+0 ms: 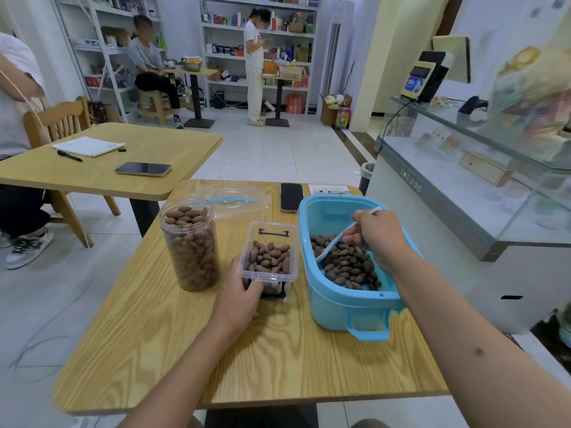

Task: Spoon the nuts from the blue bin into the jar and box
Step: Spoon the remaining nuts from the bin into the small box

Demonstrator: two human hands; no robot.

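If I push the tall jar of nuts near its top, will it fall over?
It might. The jar is tall and narrow, so a push near the top would probably tip it rather than slide it. It looks filled almost to the brim with nuts, so it is likely heavy and fairly steady against a light nudge. It has no lid on, so nuts would probably spill across the table.
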